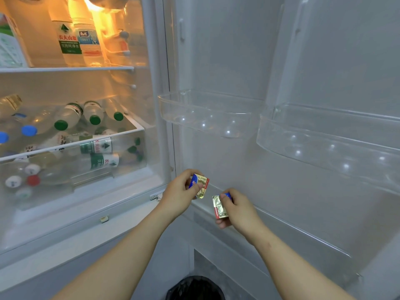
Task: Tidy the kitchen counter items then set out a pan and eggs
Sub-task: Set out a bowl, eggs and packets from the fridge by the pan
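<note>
Fridge (pixel 154 87) open, interior lit at far left; door (pixel 238 61) swung out to the right.

L hand (pixel 179 192): low centre, thumb and fingers pinching packet A (pixel 200 184), a small gold-foil packet w/ blue and red print. Packet is tilted and held clear of all surfaces, just left of the door's lower shelf (pixel 281 227).

R hand (pixel 239 210): just right of and nearer than the L hand, apart from it. Fingers are curled round packet B (pixel 219 207), same foil type, foil face turned left. Packet sits at the near-left end of the lower shelf; cannot tell whether it touches the rail. Packets A and B are close but not touching.

Door fittings: two clear bins, smaller bin (pixel 205 114) left, larger bin (pixel 324 139) right, both above the hands.

Interior: upper glass shelf (pixel 65 69) carries upright water bottles (pixel 70 40) and a green-and-white carton (pixel 9 44) at far left. Below it, the clear drawer (pixel 121 152) holds many bottles lying on their sides (pixel 69 118), w/ green, blue, white and red caps.

Floor, near centre: bin w/ black liner (pixel 194 287), partly cut off by the frame edge.
</note>
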`<state>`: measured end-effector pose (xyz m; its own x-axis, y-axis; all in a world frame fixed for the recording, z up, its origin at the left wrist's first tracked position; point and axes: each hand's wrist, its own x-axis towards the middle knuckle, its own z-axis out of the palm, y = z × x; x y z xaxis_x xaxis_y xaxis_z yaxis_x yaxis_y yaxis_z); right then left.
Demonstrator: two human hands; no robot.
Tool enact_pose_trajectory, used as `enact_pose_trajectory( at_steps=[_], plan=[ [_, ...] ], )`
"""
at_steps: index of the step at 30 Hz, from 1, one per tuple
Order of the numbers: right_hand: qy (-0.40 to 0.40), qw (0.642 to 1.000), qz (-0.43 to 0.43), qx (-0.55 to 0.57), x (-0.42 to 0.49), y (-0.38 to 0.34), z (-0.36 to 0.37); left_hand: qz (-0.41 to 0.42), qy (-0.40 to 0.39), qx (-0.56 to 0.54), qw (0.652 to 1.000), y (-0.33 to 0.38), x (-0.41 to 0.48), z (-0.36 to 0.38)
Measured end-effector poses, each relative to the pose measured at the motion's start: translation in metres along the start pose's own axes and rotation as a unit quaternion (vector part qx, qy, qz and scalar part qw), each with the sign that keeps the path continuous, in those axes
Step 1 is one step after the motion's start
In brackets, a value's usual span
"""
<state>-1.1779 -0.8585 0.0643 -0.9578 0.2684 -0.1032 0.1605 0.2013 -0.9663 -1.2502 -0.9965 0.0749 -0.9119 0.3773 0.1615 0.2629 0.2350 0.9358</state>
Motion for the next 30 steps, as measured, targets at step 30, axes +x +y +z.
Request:
enact_pose_trajectory(
  at_steps=[30],
  plan=[
    [0.111, 0.978, -0.178, -0.006, -0.245, 0.006, -0.067, -0.001, 0.196, -0.095, 0.976, 0.107, -0.262, 0.108]
  ],
)
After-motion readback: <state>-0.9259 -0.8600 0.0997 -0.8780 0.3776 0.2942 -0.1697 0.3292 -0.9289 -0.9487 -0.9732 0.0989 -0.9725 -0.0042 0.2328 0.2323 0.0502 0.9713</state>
